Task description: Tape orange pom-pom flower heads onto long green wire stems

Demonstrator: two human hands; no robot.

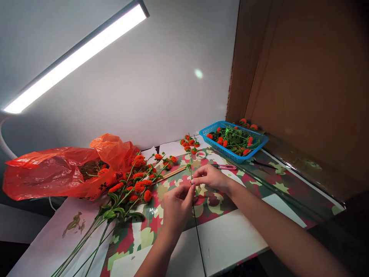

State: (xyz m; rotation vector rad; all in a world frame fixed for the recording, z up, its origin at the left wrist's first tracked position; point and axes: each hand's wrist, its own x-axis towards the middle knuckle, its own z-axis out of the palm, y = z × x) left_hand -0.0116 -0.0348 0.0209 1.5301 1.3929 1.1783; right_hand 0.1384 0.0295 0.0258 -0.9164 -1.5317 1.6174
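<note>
A thin flower stem (pixel 197 231) runs between my fingers, its lower part a dark bare wire and its top green with a small bud-like tip (pixel 188 166). My left hand (pixel 177 207) pinches it low, thumb and finger pressed together. Just above, my right hand (pixel 211 177) grips the green part in a pinch. To the left lie fuzzy orange flowers (pixel 140 187) on long green stems. A white tape roll (pixel 200 155) and a pink-handled cutter (pixel 226 167) rest behind my right hand. Light wooden sticks (pixel 171 174) lie behind my left hand.
An orange plastic bag (pixel 57 161) with greenery inside stands at left. A blue basket (pixel 245 158) of orange flowers and leaves sits at back right. More orange flower heads (pixel 187 148) lie near the wall. A lit lamp (pixel 80 54) hangs upper left; cardboard (pixel 302 77) walls the right.
</note>
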